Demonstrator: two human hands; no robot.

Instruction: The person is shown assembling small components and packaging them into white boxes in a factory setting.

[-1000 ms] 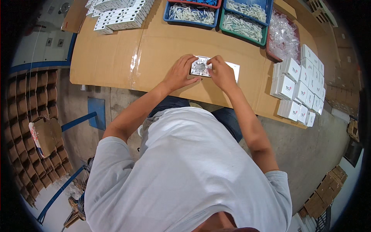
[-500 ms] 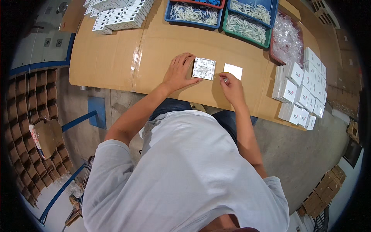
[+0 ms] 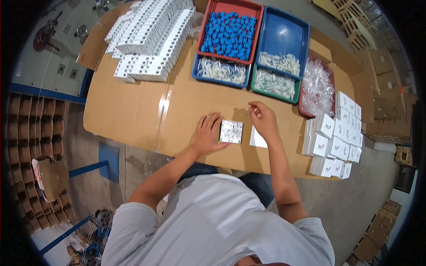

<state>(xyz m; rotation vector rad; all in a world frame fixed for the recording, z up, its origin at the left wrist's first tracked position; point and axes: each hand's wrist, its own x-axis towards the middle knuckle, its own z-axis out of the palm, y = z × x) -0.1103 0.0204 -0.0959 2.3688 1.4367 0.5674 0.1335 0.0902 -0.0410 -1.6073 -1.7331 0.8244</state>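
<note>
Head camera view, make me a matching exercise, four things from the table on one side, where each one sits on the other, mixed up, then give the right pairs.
Things:
1. red tray of blue parts
2. small square part
3. stacked small white boxes
4. long white packs

Places:
A. far left of the cardboard-covered table
B. right edge of the table
C. beside the fingers of the left hand
D. far side, middle, left of the blue tray

Pairs: 1-D, 2-C, 3-B, 4-A
</note>
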